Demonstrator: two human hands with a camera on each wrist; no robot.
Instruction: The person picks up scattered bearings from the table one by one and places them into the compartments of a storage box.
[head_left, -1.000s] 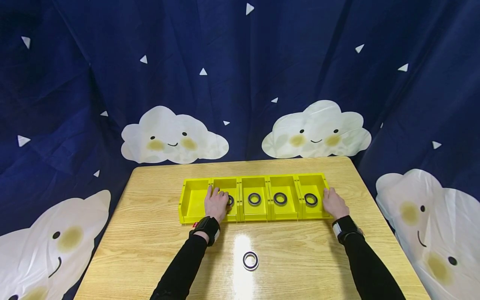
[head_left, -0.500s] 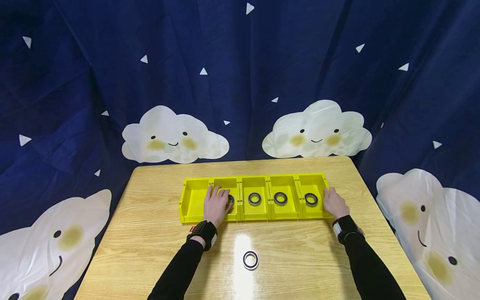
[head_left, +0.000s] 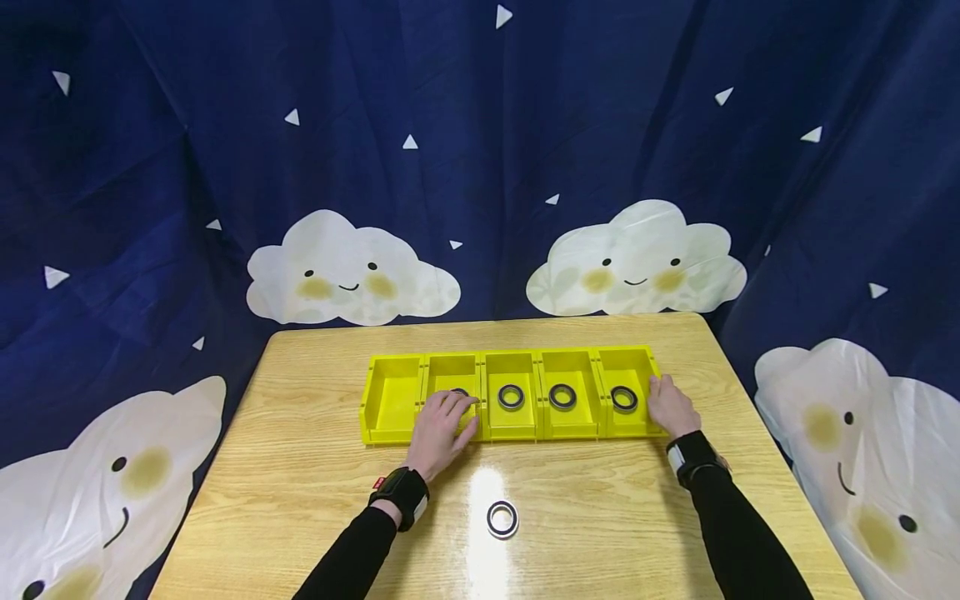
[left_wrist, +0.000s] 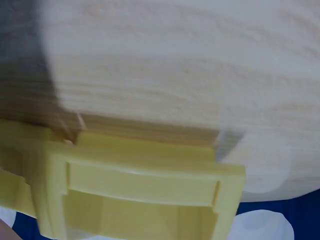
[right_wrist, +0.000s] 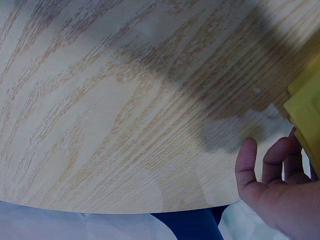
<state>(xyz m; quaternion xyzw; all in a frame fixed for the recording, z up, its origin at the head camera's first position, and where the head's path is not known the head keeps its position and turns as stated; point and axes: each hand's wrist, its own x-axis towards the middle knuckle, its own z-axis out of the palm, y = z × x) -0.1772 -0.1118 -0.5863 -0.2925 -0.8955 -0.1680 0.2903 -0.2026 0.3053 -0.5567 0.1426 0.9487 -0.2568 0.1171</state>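
Note:
A row of joined yellow bins (head_left: 451, 364) stands on the wooden table. Black-and-silver ring bearings lie singly in the third bin (head_left: 511, 397), fourth bin (head_left: 562, 397) and fifth bin (head_left: 624, 400). My left hand (head_left: 437, 429) is over the front of the second bin, fingers loosely bent, and no held thing shows. It partly hides that bin's bearing (head_left: 460, 392). At the row's right end my right hand (head_left: 672, 408) grips the outer wall with curled fingers (right_wrist: 246, 159). Its thumb and foremost fingertips are hidden in the right wrist view.
Another bearing (head_left: 502, 520) lies on the table (head_left: 585, 517) in front of the row. The leftmost bin (head_left: 395, 400) shows only its bare floor. A dark blue curtain (head_left: 480, 167) with clouds hangs behind the table.
My left hand has drawn back from inside the second bin to its front edge, leaving the bearing there. My right hand has stayed at the end wall.

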